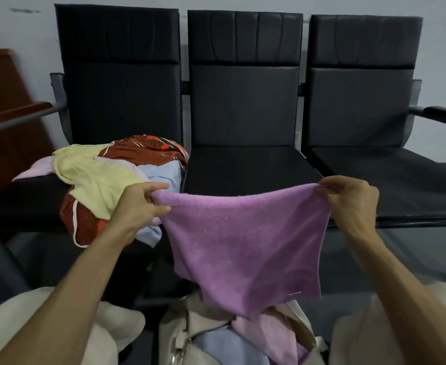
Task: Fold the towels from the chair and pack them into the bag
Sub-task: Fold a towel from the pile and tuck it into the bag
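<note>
Setting: row of three black padded chairs [245, 101] against a pale wall; smooth leatherette on a grey metal frame.
Left grip: the left grip [137, 204] pinches one top corner of the purple towel [243, 241], thumb over curled fingers.
Right grip: the right grip [353, 204] pinches the opposite top corner, likewise closed on the cloth.
Towel position: held in the air between both grips, in front of the middle seat and above the bag [187, 330].
Towel condition: soft terry, lint-flecked; top edge sags slightly, bottom edge hangs uneven.
Step in hand: judged to be spreading before the first fold.
Recommended: draw the top edge taut, level the corners, then bring corner to corner so the edges meet; let the hanging weight smooth the nap.
Bag: cream, soft-sided, mouth open at the bottom of the view, zip visible; pale blue and pink cloth already inside.
Remaining stock: crumpled pile on the left seat, including a yellow towel [93, 177], a pale blue towel [164, 175] and a red patterned cloth [148, 151] with white piping, overhanging the front edge.
</note>
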